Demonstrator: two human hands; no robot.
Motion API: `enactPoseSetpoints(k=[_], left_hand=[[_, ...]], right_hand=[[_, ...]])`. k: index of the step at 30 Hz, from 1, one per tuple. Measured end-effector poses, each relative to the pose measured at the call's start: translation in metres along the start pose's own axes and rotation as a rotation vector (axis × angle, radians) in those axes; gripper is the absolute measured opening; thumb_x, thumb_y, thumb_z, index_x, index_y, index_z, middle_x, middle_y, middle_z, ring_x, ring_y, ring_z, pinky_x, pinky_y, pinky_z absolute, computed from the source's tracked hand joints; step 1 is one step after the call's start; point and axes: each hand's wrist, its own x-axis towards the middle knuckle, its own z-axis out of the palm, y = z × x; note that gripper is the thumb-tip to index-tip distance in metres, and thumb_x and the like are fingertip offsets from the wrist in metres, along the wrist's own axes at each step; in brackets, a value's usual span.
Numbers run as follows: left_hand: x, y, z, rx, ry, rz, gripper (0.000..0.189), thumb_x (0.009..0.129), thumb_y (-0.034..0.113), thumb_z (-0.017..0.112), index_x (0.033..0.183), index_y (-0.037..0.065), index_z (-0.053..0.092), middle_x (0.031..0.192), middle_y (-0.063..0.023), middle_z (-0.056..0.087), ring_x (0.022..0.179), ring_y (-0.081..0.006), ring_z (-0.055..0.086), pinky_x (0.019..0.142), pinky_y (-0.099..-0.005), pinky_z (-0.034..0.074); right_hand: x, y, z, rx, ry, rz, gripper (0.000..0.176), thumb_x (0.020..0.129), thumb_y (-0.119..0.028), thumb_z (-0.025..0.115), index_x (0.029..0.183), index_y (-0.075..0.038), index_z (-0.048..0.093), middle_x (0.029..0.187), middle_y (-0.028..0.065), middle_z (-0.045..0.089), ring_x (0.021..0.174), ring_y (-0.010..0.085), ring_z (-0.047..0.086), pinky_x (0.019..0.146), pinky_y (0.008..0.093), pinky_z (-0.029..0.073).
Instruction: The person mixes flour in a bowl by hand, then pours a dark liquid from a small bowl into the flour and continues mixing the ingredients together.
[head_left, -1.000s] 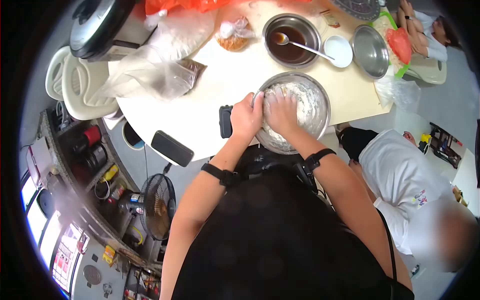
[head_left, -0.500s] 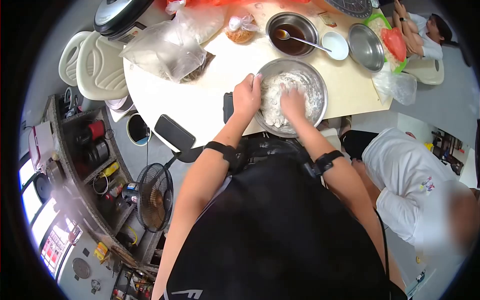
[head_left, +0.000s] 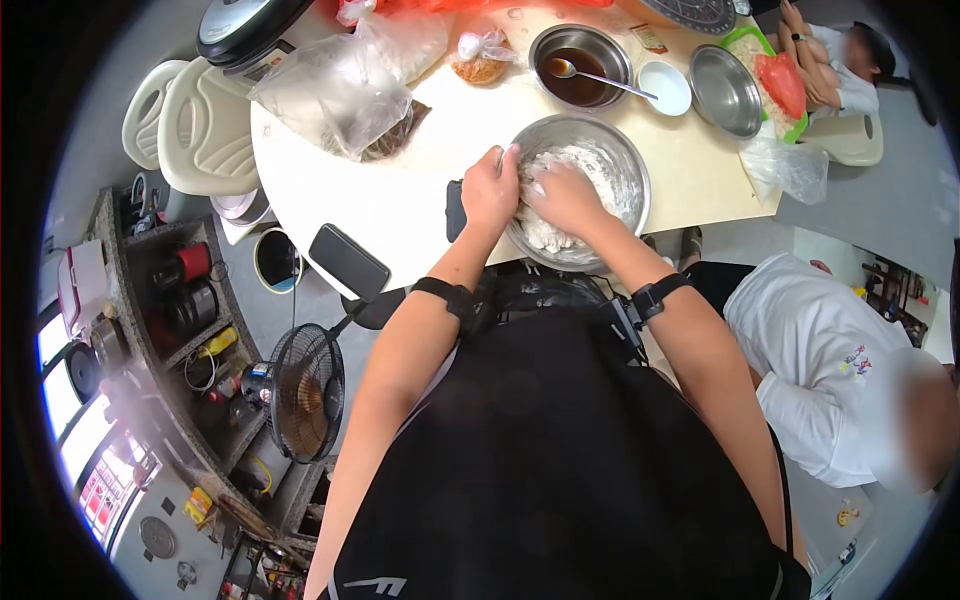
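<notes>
A steel mixing bowl (head_left: pixel 632 160) stands at the table's near edge, holding a white, floury dough (head_left: pixel 548 236). My left hand (head_left: pixel 492 190) is closed over the bowl's left rim, thumb up along it. Inside the bowl, my right hand (head_left: pixel 566 203) presses into the dough near the left wall. Its fingers are curled, and their tips are hidden in the floury mass. White flour coats the bowl's inner wall.
Behind the bowl are a steel bowl of brown liquid (head_left: pixel 580 92) with a spoon (head_left: pixel 610 82), a white bowl (head_left: pixel 664 89) and another steel bowl (head_left: pixel 726 92). Plastic bags (head_left: pixel 340 95) and a phone (head_left: pixel 349 262) lie leftward. A person in white (head_left: pixel 810 350) is at right.
My right hand has moved left across the bowl, closer to my left hand, and its fingers have curled into the dough. My left hand stays on the rim.
</notes>
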Motion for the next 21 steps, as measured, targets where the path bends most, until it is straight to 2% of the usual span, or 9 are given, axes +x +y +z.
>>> enactPoseSetpoints(k=[2,4,5,7,10,13,16,19,21], left_hand=[[-0.002,0.000,0.003,-0.007,0.017,0.006,0.047,0.104,0.039,0.059,0.079,-0.001,0.055,0.072,-0.0266,0.057,0.064,-0.0405,0.051,0.065,-0.0463,0.046],[-0.002,-0.001,0.003,-0.015,0.013,-0.001,0.048,0.104,0.039,0.059,0.079,-0.001,0.055,0.072,-0.0263,0.057,0.064,-0.0404,0.051,0.065,-0.0464,0.046],[-0.001,-0.001,0.003,-0.018,0.011,-0.004,0.048,0.104,0.039,0.059,0.079,-0.001,0.056,0.072,-0.0261,0.057,0.064,-0.0404,0.051,0.065,-0.0464,0.046],[-0.002,0.000,0.001,0.006,-0.020,-0.028,0.046,0.104,0.043,0.058,0.085,0.001,0.061,0.077,-0.0268,0.064,0.073,-0.0467,0.060,0.069,-0.0510,0.049],[0.000,-0.001,0.000,0.021,-0.044,-0.040,0.045,0.103,0.045,0.057,0.087,0.003,0.064,0.079,-0.0272,0.067,0.079,-0.0498,0.065,0.070,-0.0531,0.050],[0.002,0.000,-0.001,0.018,-0.066,-0.042,0.045,0.103,0.045,0.057,0.088,0.003,0.064,0.079,-0.0272,0.067,0.079,-0.0496,0.065,0.071,-0.0530,0.050],[0.004,0.000,-0.001,0.030,-0.075,-0.043,0.045,0.103,0.045,0.058,0.088,0.003,0.064,0.079,-0.0270,0.067,0.079,-0.0493,0.065,0.071,-0.0528,0.051],[0.005,-0.003,0.001,0.027,-0.064,-0.036,0.045,0.103,0.045,0.058,0.088,0.003,0.064,0.078,-0.0265,0.067,0.078,-0.0492,0.065,0.070,-0.0527,0.051],[0.006,-0.003,0.000,0.023,-0.064,-0.039,0.045,0.103,0.044,0.059,0.087,0.002,0.064,0.077,-0.0262,0.066,0.077,-0.0493,0.065,0.069,-0.0525,0.051]], right_hand=[[-0.003,0.000,0.001,-0.006,0.073,-0.049,0.039,0.090,-0.031,0.067,0.116,-0.003,0.071,0.124,0.0213,0.068,0.122,0.0420,0.060,0.103,0.0509,0.050],[-0.008,-0.004,-0.002,-0.040,0.149,-0.075,0.039,0.089,-0.031,0.068,0.115,-0.002,0.070,0.124,0.0202,0.068,0.124,0.0411,0.059,0.102,0.0509,0.050],[-0.010,-0.004,-0.006,-0.019,0.092,-0.051,0.040,0.088,-0.031,0.069,0.117,-0.002,0.070,0.125,0.0213,0.067,0.124,0.0413,0.059,0.103,0.0508,0.050],[-0.012,-0.014,-0.024,0.026,-0.028,-0.003,0.042,0.088,-0.030,0.070,0.120,-0.002,0.071,0.126,0.0233,0.065,0.124,0.0419,0.058,0.103,0.0506,0.050],[-0.022,-0.004,-0.019,0.117,0.033,0.115,0.041,0.089,-0.029,0.069,0.120,-0.002,0.071,0.125,0.0242,0.065,0.122,0.0430,0.059,0.102,0.0514,0.050],[-0.030,0.008,-0.010,0.101,0.088,0.186,0.037,0.091,-0.029,0.069,0.115,-0.002,0.072,0.122,0.0218,0.067,0.117,0.0425,0.060,0.099,0.0512,0.051],[-0.029,0.005,-0.012,0.001,0.101,0.113,0.030,0.092,-0.029,0.068,0.104,-0.002,0.072,0.117,0.0197,0.069,0.109,0.0421,0.064,0.095,0.0513,0.052],[-0.028,0.003,-0.022,0.166,-0.088,0.131,0.028,0.092,-0.029,0.067,0.099,-0.003,0.072,0.108,0.0204,0.069,0.099,0.0425,0.066,0.089,0.0520,0.053],[-0.032,-0.002,-0.030,0.168,-0.021,0.141,0.027,0.092,-0.030,0.067,0.101,-0.004,0.071,0.102,0.0201,0.069,0.092,0.0423,0.066,0.084,0.0527,0.053]])
